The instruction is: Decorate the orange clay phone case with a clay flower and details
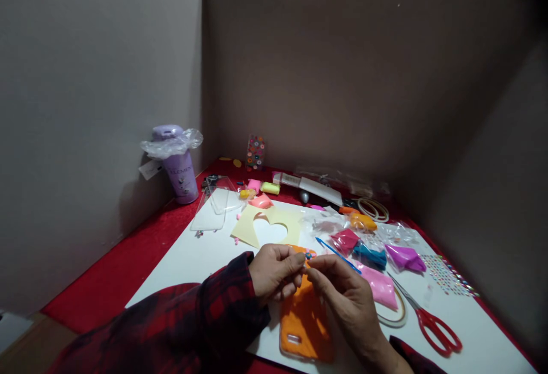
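An orange-covered phone case (302, 322) lies on the white sheet, with a small rectangular cutout near its lower end and a small blue and pink decoration (309, 254) near its top. Above it, my left hand (277, 271) is closed, thumb against fingers. My right hand (342, 294) pinches with thumb and index finger close to the left fingertips. Whatever sits between the fingertips is too small to name. Just right of the case's top, a blue tool (338, 254) lies slanted. Behind my hands is yellow paper (245, 226) with a heart-shaped opening.
Red scissors (436, 328), a tape roll (398, 317), pink (379, 286), blue (370, 256) and purple (405, 258) clay packets and gem stickers (447, 276) lie right. Clear cases (210, 214) and a purple tumbler (180, 174) stand left; a white board (320, 190) lies behind.
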`<state>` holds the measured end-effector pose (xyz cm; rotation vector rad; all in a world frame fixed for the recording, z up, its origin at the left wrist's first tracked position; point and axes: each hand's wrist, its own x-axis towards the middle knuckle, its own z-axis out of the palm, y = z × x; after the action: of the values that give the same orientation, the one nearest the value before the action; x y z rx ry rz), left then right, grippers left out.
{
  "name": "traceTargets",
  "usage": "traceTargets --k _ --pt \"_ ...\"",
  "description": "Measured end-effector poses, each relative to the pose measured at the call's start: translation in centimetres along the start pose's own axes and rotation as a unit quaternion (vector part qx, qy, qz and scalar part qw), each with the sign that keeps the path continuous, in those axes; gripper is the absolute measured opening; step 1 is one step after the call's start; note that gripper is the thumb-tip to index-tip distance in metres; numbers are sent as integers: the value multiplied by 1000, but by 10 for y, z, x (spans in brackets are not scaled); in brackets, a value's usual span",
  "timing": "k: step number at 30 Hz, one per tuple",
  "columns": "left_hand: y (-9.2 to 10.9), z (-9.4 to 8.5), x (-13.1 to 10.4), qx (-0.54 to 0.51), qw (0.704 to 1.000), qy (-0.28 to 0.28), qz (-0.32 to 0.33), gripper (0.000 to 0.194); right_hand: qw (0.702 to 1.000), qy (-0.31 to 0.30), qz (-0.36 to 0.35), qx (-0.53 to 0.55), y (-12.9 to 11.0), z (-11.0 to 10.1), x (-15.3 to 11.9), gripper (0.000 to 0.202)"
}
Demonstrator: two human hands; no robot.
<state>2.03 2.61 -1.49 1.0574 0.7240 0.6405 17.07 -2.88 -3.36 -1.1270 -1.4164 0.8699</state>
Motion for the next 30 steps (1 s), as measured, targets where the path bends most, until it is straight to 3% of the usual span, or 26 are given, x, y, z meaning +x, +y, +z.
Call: traceTargets --k 8,20,30 --pt "-3 4 -3 81 994 31 60 50 983 -18 -120 -138 -7 1 0 5" --pt "-1 3 -3 10 999 20 32 37 987 -6 -107 -122 -5 -1 0 11" --pt "-1 3 -2 -36 999 19 6 39 983 -1 -119 -141 -4 -1 -1 12"
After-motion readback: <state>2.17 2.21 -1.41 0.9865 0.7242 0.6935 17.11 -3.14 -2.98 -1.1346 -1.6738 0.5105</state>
